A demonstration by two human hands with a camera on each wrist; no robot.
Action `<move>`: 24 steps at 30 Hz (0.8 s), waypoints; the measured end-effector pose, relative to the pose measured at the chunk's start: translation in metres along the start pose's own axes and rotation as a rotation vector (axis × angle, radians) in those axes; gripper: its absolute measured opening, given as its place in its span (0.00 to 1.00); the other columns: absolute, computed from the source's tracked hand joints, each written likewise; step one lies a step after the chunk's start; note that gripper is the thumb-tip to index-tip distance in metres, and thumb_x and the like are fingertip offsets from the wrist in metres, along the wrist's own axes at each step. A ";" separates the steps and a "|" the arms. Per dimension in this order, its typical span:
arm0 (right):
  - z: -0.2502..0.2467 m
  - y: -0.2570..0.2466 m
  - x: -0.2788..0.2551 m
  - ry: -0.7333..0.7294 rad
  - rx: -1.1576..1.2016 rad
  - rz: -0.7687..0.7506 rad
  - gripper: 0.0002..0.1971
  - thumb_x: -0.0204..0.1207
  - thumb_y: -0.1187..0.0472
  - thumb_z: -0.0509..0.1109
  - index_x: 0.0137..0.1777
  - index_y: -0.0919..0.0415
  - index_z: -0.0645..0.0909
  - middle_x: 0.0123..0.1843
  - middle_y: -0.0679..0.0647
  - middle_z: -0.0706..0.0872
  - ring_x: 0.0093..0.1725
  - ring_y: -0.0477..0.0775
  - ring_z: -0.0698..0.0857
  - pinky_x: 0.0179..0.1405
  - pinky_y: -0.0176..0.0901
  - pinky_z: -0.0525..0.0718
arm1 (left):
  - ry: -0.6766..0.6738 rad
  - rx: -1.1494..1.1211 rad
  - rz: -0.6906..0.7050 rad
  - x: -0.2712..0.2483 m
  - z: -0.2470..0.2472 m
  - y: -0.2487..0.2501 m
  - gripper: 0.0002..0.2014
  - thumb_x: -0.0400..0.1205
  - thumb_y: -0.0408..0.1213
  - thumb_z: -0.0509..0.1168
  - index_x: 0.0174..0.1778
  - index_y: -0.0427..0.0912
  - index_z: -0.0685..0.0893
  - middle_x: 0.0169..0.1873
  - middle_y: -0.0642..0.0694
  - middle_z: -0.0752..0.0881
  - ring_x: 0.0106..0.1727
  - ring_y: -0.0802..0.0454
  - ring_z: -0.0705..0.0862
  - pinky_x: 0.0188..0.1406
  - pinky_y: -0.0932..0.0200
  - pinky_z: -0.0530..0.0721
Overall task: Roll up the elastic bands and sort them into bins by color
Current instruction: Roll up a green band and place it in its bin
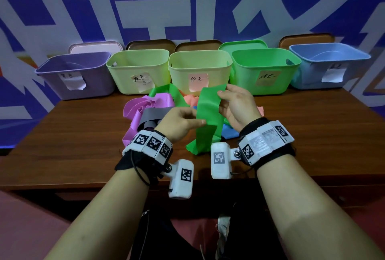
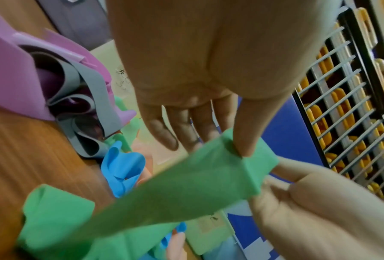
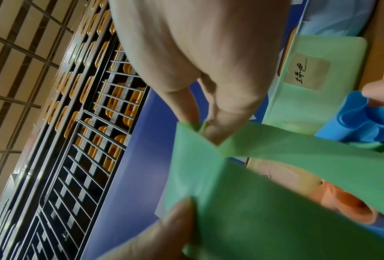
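step: start of roll | L hand + R hand both pinch green band, held above bench, tail on pile | next, I think: roll tight, then green bin

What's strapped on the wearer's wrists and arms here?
Forearms are bare, no sleeves. The left hand and the right hand each have a black wrist strap ringed with white blocks bearing black square-code markers, plus a white boxy camera pod with its own marker. Thin black cables run from the left strap.

Blue-and-white patterned wall, brown wooden table, reddish floor
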State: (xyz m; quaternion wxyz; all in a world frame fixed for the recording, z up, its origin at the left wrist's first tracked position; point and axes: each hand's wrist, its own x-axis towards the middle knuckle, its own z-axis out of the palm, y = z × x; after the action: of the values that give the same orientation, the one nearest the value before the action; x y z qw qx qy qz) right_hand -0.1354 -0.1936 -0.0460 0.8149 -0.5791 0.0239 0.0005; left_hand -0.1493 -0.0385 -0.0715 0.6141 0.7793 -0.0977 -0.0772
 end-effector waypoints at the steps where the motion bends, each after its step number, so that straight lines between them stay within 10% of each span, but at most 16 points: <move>1: 0.000 0.000 0.001 0.006 -0.013 0.021 0.10 0.82 0.73 0.58 0.59 0.72 0.77 0.49 0.67 0.85 0.42 0.60 0.85 0.37 0.47 0.86 | 0.056 -0.052 -0.018 0.001 -0.001 0.000 0.09 0.76 0.24 0.70 0.33 0.40 0.83 0.26 0.51 0.84 0.27 0.58 0.80 0.29 0.67 0.77; 4: -0.001 0.002 0.000 -0.016 -0.069 0.086 0.09 0.82 0.69 0.62 0.60 0.73 0.74 0.49 0.67 0.85 0.42 0.61 0.85 0.43 0.49 0.85 | 0.191 -0.197 -0.052 0.005 -0.004 0.004 0.15 0.76 0.24 0.70 0.26 0.45 0.84 0.23 0.49 0.84 0.26 0.51 0.80 0.24 0.62 0.76; 6: -0.002 0.001 -0.003 -0.041 -0.129 0.091 0.08 0.83 0.67 0.62 0.58 0.69 0.75 0.49 0.63 0.86 0.43 0.58 0.85 0.47 0.46 0.85 | 0.277 -0.256 -0.047 0.008 -0.007 0.007 0.06 0.73 0.25 0.73 0.37 0.39 0.83 0.29 0.43 0.87 0.29 0.49 0.84 0.31 0.58 0.84; 10: 0.002 0.001 -0.008 -0.082 -0.192 0.020 0.07 0.80 0.68 0.66 0.51 0.56 0.77 0.45 0.59 0.87 0.43 0.58 0.84 0.56 0.56 0.82 | 0.399 -0.309 -0.035 0.008 -0.009 0.016 0.20 0.73 0.25 0.74 0.59 0.32 0.77 0.41 0.31 0.86 0.40 0.42 0.85 0.49 0.38 0.85; 19: 0.010 0.007 -0.006 -0.109 -0.448 -0.139 0.14 0.74 0.73 0.71 0.60 0.66 0.83 0.37 0.49 0.82 0.34 0.43 0.83 0.38 0.33 0.81 | 0.289 -0.279 0.008 0.007 -0.010 0.019 0.10 0.76 0.19 0.67 0.46 0.38 0.84 0.31 0.48 0.90 0.30 0.54 0.88 0.32 0.59 0.88; 24: 0.014 0.007 -0.005 -0.036 -0.529 -0.223 0.06 0.75 0.72 0.71 0.45 0.62 0.86 0.32 0.46 0.83 0.30 0.38 0.81 0.37 0.30 0.79 | 0.297 -0.254 0.031 0.005 -0.010 0.023 0.06 0.76 0.20 0.69 0.44 0.35 0.84 0.28 0.50 0.89 0.29 0.57 0.88 0.32 0.64 0.86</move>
State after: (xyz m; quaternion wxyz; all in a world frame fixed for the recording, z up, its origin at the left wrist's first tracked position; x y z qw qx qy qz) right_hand -0.1399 -0.1784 -0.0478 0.6308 -0.7706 -0.0550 -0.0726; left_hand -0.1430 -0.0358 -0.0468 0.7163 0.6968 -0.0075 0.0365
